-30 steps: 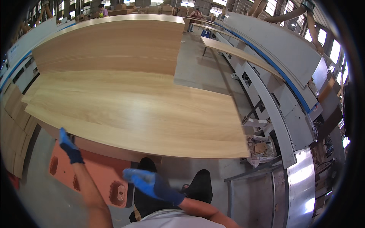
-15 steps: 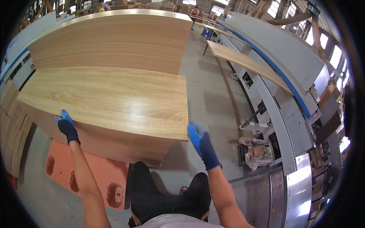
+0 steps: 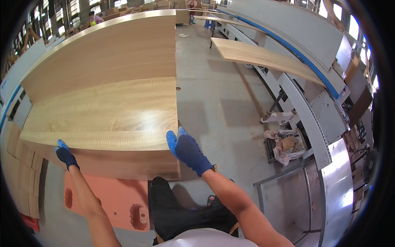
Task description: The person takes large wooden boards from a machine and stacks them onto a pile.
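Observation:
A wood-grain panel (image 3: 103,113) lies on top of a stack of like panels in front of me. My left hand (image 3: 66,155), in a blue-coated glove, rests against the stack's front edge toward the left, fingertips reaching the top edge. My right hand (image 3: 185,149), gloved the same way, is at the panel's near right corner, thumb and fingers apart along the end. Neither hand has lifted anything. Part of the left hand's fingers is hard to make out.
A taller panel stack (image 3: 107,49) stands behind. An orange-red pallet (image 3: 111,206) lies under the near stack. On the right runs a long grey machine (image 3: 306,109) with a panel (image 3: 263,57) jutting out and a lined crate (image 3: 284,146) beside it. Two people are far off.
My view has turned, so the stack appears further left. My right hand has come in against the panel's near right corner; my left hand stays at the front edge.

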The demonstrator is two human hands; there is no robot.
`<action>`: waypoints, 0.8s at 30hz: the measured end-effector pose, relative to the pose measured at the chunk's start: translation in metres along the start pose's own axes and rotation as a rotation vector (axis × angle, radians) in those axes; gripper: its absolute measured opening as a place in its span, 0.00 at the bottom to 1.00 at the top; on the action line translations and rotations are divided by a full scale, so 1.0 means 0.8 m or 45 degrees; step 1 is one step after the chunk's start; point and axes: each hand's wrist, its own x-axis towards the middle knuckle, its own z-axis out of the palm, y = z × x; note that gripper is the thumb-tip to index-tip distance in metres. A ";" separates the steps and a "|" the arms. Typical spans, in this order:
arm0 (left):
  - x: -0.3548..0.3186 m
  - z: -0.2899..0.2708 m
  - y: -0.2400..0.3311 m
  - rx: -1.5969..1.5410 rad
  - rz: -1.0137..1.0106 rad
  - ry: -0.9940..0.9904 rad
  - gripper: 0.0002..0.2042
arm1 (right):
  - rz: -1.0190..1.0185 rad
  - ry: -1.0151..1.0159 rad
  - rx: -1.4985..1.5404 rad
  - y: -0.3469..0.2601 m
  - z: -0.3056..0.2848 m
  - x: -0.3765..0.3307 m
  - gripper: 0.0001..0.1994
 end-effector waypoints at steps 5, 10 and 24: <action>0.019 0.005 0.007 0.065 0.056 0.041 0.27 | 0.001 0.135 0.097 -0.006 0.016 0.004 0.26; 0.002 -0.019 0.034 0.649 0.581 0.166 0.21 | 0.113 -0.021 0.446 0.001 0.010 -0.008 0.32; -0.458 -0.032 0.367 -0.846 0.729 -1.511 0.12 | 0.680 -0.366 1.478 0.098 0.016 -0.161 0.20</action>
